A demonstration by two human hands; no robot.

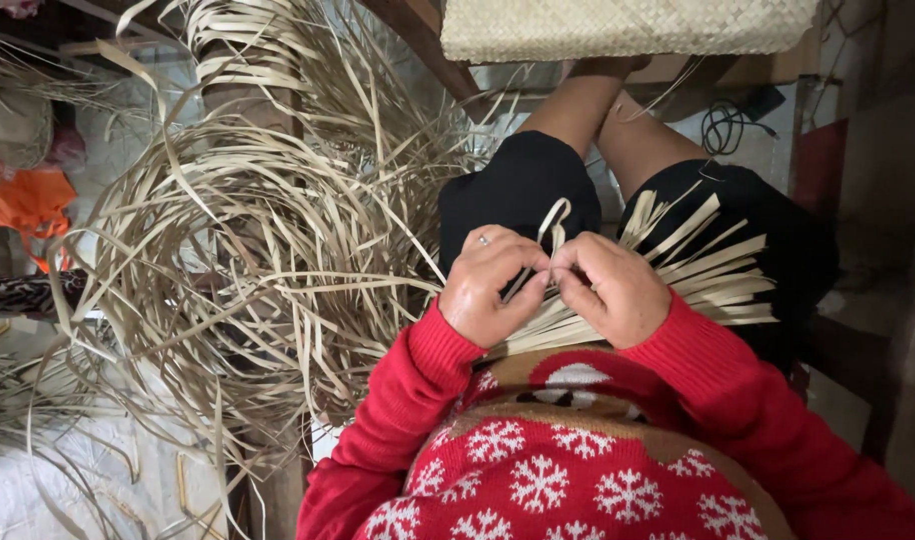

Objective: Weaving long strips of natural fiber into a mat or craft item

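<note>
- Left hand [493,285], ring on one finger, grip pinched together on pale dried leaf strips [678,275] over the lap.
- Right hand [610,288] just beside it, knuckles nearly touching, grip likewise clamped on the same strips.
- One strip curled into a small loop [555,215] just above the fingertips.
- Strip ends fanned out to the right across black shorts [523,185].
- Red sleeves and snowflake sweater [538,480] below.
- Large tangled heap of loose strips [248,250] to the left, near the left knee.
- Woven mat [628,25] at the top, beyond the knees.
- Orange cloth [28,200] at far left.
</note>
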